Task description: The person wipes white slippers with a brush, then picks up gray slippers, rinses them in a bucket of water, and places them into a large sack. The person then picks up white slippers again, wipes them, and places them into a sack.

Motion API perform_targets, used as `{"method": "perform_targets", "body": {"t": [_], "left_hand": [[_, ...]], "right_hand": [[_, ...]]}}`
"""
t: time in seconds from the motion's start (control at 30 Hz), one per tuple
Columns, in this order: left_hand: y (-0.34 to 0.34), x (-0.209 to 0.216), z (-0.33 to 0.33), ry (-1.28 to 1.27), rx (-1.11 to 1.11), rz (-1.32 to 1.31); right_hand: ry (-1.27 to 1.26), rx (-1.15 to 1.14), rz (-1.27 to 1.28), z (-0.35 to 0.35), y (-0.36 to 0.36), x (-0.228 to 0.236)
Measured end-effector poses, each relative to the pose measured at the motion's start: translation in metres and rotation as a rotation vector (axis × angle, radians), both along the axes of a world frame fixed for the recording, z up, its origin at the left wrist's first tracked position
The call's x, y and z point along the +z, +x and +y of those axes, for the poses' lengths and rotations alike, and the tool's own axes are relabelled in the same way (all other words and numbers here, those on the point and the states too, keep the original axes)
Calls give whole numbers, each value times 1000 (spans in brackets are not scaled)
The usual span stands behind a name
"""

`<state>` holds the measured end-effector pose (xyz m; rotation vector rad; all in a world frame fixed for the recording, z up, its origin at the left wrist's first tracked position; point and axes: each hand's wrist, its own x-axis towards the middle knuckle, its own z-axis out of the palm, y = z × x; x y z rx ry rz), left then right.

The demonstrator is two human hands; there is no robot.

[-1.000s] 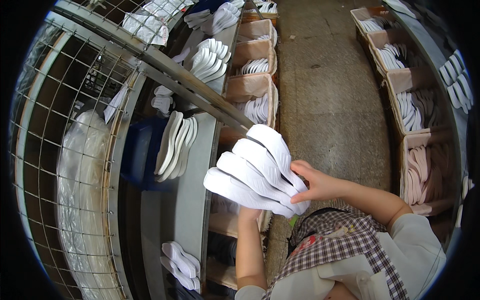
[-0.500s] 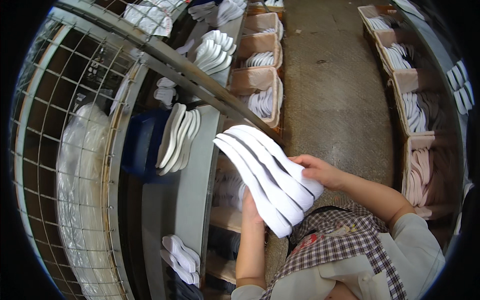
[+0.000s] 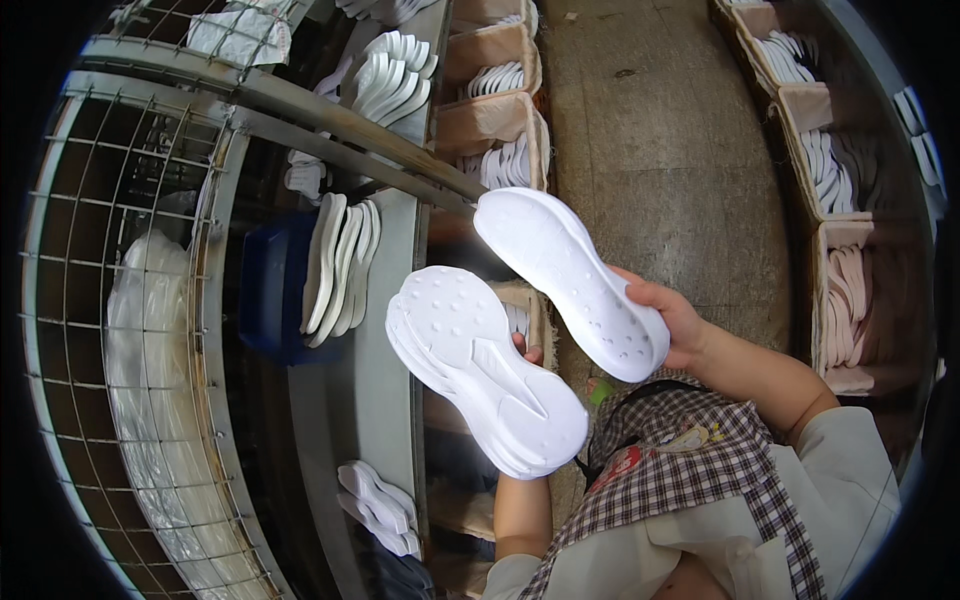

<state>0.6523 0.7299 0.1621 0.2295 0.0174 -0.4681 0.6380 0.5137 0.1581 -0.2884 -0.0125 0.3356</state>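
White shoe soles are in both of my hands. My left hand is closed around a small stack of shoe soles from beneath; most of that hand is hidden, with only fingertips showing at the stack's right edge. The top sole shows raised dots and a long recess. My right hand grips the heel end of another white shoe sole, its thumb on the near face. This one is tilted away to the upper left, apart from the stack. Whether a second sole lies behind it, I cannot tell.
To the left, a metal shelf bears standing soles, a lower pair of soles and a blue bin. Wire mesh and a metal bar border it. Lined baskets of soles flank the aisle, pink soles at right.
The single fanned bunch of soles is now split between my hands. My right hand has lifted its part up and right, while the left hand's stack has turned face up.
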Motion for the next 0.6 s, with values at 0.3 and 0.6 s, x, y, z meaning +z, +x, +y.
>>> {"method": "perform_targets", "body": {"t": [0.3,0.6], "left_hand": [[14,-15,0,112,-126,-80],[5,0,8,278,28,52]], "right_hand": [[-26,114,-50,18,-8,-28],[75,124,-35,20,-8,-40]]}}
